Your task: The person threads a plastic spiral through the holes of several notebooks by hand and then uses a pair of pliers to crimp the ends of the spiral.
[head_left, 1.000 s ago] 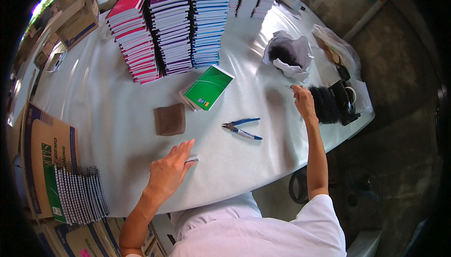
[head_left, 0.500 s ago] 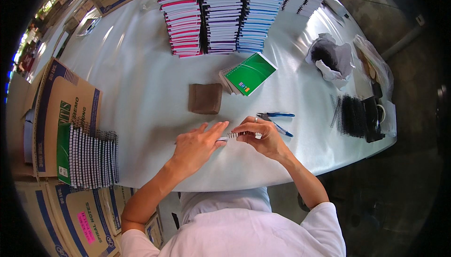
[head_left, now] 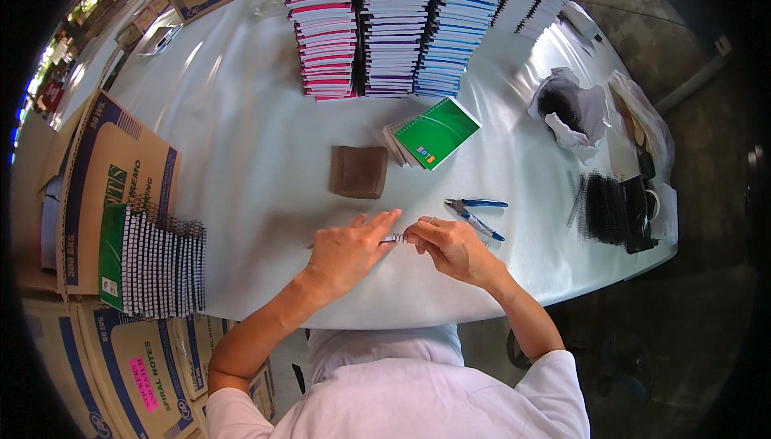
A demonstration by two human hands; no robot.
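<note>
Two hands [head_left: 341, 256] [head_left: 456, 251], one pliers [head_left: 458, 207], one brown pad [head_left: 358, 172].

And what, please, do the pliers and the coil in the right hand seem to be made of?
The pliers: probably metal head, dull grey; smooth blue handles suggest plastic coating. The coil: thin dark loops suggest wire or plastic; finish too small to judge.

Head-worn fisheye view, downward over the table [head_left: 249, 138]

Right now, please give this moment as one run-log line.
left hand: over small pale pad, mostly hidden | right hand: pinching dark spiral coil | nearby: blue-handled metal pliers, brown squarish block
</note>
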